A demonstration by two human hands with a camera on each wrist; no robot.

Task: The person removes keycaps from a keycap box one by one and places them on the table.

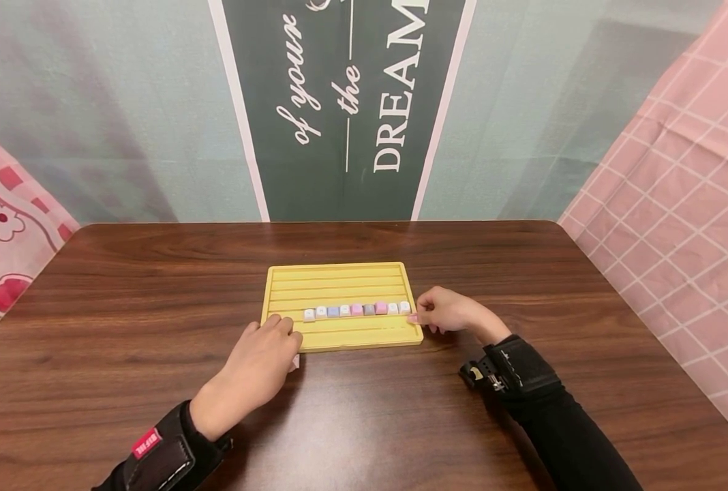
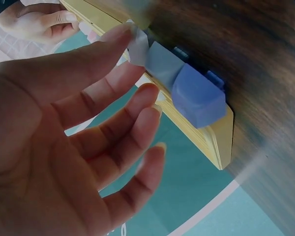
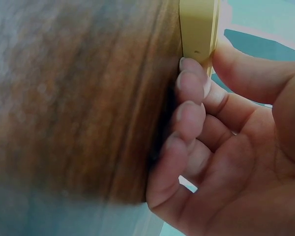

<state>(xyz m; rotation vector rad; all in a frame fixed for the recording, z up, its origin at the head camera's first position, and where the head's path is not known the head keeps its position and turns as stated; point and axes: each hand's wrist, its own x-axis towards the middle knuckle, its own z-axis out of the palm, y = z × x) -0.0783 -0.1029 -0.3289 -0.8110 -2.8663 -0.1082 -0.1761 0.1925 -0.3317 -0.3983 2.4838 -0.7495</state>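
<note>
A yellow ridged tray point(image 1: 333, 276) lies on the table with a row of keycaps point(image 1: 356, 310) in white, blue, pink and grey along one groove. At its front left, my left hand point(image 1: 262, 358) pinches a white keycap point(image 2: 139, 46) between thumb and index finger, the other fingers loosely bent. Beside that keycap, along the tray's near side, are a pale grey-blue keycap point(image 2: 163, 64) and a blue keycap point(image 2: 199, 96), which the hand hides in the head view. My right hand point(image 1: 452, 310) grips the tray's right edge, thumb on top and fingertips against the side.
The brown wooden table point(image 1: 462, 252) reaches to a green-grey curtain point(image 1: 523, 102) with lettering at the back. Pink checked cloth point(image 1: 683, 177) hangs on the right and patterned pink cloth point(image 1: 8, 232) on the left. Both wrists wear black straps.
</note>
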